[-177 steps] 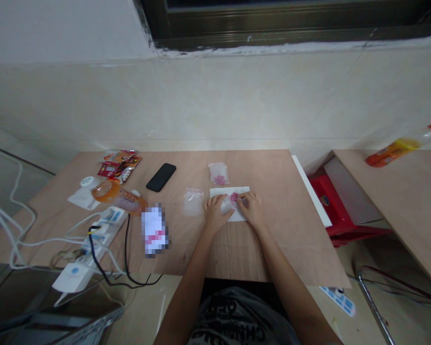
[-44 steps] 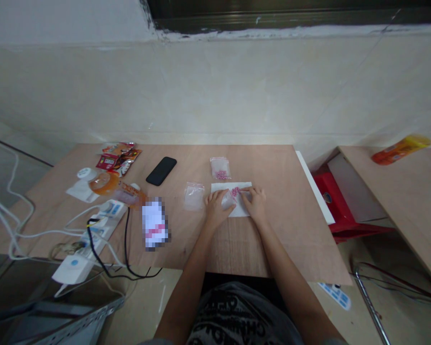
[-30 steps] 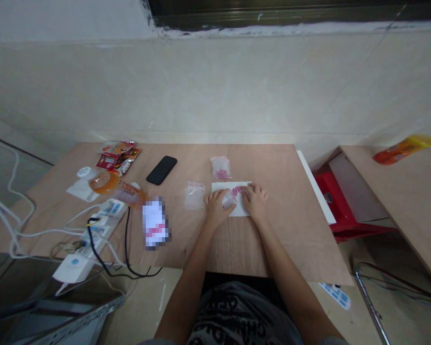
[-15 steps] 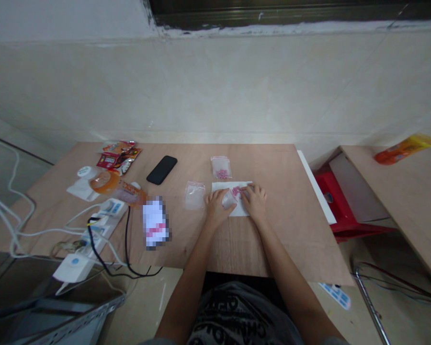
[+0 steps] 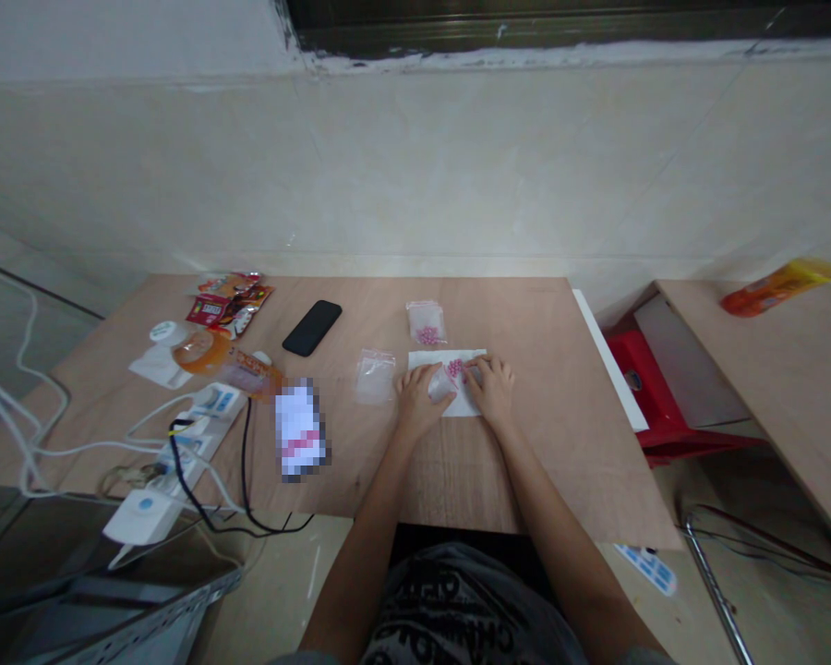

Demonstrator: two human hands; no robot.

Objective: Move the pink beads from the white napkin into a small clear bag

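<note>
A small clear plastic bag lies on a white sheet of paper. My left hand rests at the sheet's left side, the bag between its thumb and index finger. Loose pink beads are gathered on the paper by the bag's mouth. On the right, my right hand lies palm down with fingers apart, its fingertips touching or just beside the beads. Beyond the paper sits a zip bag with pink beads inside. Another clear zip bag lies left of my left hand.
On the table's left are a black phone, a lying orange drink bottle, snack packets, a pixelated white item and a power strip with cables. A red stool stands right, beside another table.
My right fingertips have shifted very slightly at the beads. The left hand and the bag look the same as before.
</note>
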